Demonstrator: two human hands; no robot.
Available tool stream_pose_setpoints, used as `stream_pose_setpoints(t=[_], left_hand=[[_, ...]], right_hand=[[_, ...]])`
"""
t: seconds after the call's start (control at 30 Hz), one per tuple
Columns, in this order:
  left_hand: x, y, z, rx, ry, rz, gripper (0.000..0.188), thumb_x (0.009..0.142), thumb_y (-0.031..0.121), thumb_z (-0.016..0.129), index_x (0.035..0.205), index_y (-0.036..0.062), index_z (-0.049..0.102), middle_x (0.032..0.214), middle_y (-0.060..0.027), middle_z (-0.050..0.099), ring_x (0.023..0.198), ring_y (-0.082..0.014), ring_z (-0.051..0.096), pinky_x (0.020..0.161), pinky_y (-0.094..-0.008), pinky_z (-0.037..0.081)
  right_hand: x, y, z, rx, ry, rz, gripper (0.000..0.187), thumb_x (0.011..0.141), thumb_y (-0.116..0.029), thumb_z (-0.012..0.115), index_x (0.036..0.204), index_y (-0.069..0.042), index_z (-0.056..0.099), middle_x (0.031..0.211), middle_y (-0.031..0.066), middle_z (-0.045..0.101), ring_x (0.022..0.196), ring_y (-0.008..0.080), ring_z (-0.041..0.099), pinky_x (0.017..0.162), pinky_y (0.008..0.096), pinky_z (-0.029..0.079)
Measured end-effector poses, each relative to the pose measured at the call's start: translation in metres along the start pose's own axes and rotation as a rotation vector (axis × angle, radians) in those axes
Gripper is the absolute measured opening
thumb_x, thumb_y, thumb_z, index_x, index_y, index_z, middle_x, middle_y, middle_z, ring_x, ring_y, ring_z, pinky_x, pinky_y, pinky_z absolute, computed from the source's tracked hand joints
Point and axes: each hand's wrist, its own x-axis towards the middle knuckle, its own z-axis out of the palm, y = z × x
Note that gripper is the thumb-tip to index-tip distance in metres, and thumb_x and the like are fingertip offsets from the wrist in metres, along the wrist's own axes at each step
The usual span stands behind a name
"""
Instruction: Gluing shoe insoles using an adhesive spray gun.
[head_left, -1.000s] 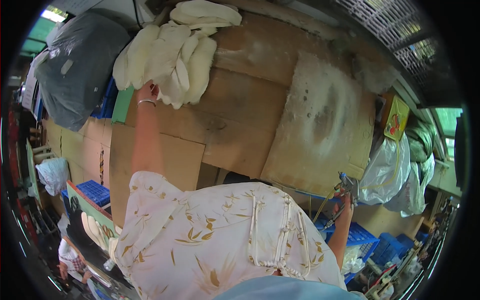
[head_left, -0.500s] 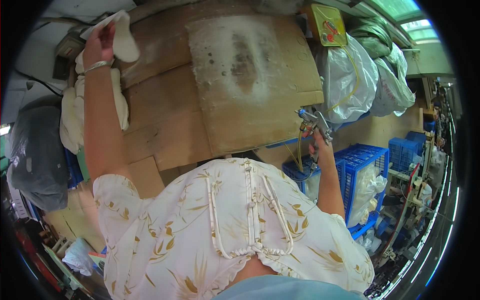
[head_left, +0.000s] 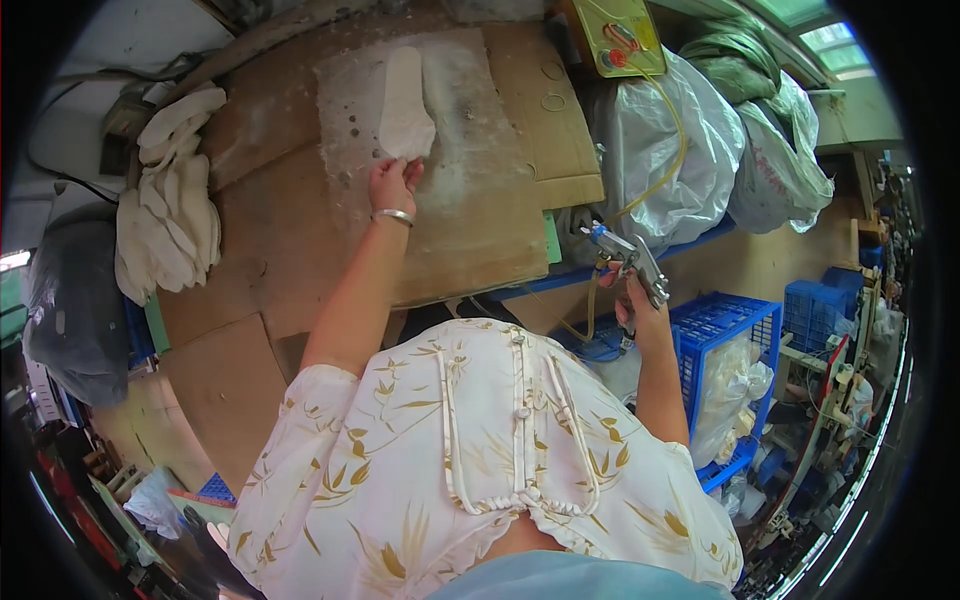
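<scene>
A white foot-shaped insole (head_left: 405,105) lies over the whitened, stained patch of a cardboard sheet (head_left: 475,245). At its near end, my left hand (head_left: 396,184) pinches the edge between fingers and thumb. My right hand (head_left: 638,300) is wrapped round the handle of a metal spray gun (head_left: 640,264), held off to the right of the cardboard with its blue-ringed nozzle pointing up and left. Beside the gun's front hangs a yellowish hose. A pile of similar white insoles (head_left: 165,222) rests at the left end of the cardboard.
A yellow container (head_left: 608,35) with a hose stands at the back right, beside silvery plastic sacks (head_left: 665,150). Blue plastic crates (head_left: 730,310) sit low on my right, close to my right forearm. A dark plastic bag (head_left: 75,300) stands at the far left.
My left hand has carried the insole from beside the pile rightward onto the stained cardboard patch. The spray gun stays in my right hand at the right side.
</scene>
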Motion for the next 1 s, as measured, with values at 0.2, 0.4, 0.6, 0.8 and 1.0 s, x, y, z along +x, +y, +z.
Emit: stream_pose_setpoints(t=[0.2,0.4,0.6,0.8,1.0], left_hand=[[-0.049,-0.055,-0.022,0.009,0.217,-0.116,0.018,0.082,0.001,0.05,0.094,0.0022,0.037,0.088,-0.0134,0.054,0.077,-0.0253,0.061,0.063,-0.0302,0.054],[-0.06,-0.059,-0.032,0.201,0.199,-0.252,0.017,0.082,0.006,0.052,0.094,-0.0007,0.043,0.086,-0.013,0.056,0.074,-0.0229,0.061,0.059,-0.0275,0.053],[-0.056,-0.055,-0.037,0.364,0.164,-0.325,0.017,0.081,0.012,0.054,0.091,0.0,0.048,0.083,-0.01,0.058,0.066,-0.0195,0.061,0.052,-0.026,0.052],[-0.054,-0.047,-0.044,0.424,0.122,-0.352,0.013,0.08,0.012,0.055,0.086,0.0018,0.05,0.078,-0.0089,0.059,0.059,-0.0171,0.061,0.046,-0.0242,0.049],[-0.055,-0.041,-0.04,0.504,0.07,-0.396,0.013,0.081,0.016,0.055,0.085,0.0038,0.05,0.079,-0.0075,0.061,0.06,-0.0155,0.061,0.046,-0.0229,0.048]], right_hand=[[0.001,-0.023,-0.039,0.14,0.093,-0.049,0.034,0.089,-0.029,0.045,0.108,-0.001,0.053,0.09,0.0087,0.058,0.046,0.0045,0.037,0.042,0.0176,0.03],[0.022,-0.056,-0.015,0.022,0.077,-0.096,0.042,0.088,-0.034,0.045,0.113,0.0,0.048,0.1,0.0126,0.058,0.047,0.0052,0.039,0.042,0.0196,0.031],[0.046,-0.057,0.075,-0.237,-0.179,-0.163,0.018,0.087,-0.017,0.05,0.096,-0.003,0.055,0.068,-0.003,0.049,0.055,0.0033,0.038,0.048,0.0206,0.031],[0.091,-0.074,0.142,-0.265,-0.22,-0.371,0.024,0.087,-0.025,0.049,0.086,-0.003,0.058,0.059,-0.0017,0.05,0.04,0.0031,0.037,0.037,0.0201,0.028],[0.139,-0.093,0.184,-0.426,-0.125,-0.232,0.034,0.084,-0.033,0.051,0.082,0.0,0.059,0.064,0.0037,0.052,0.064,0.0112,0.048,0.06,0.0262,0.039]])
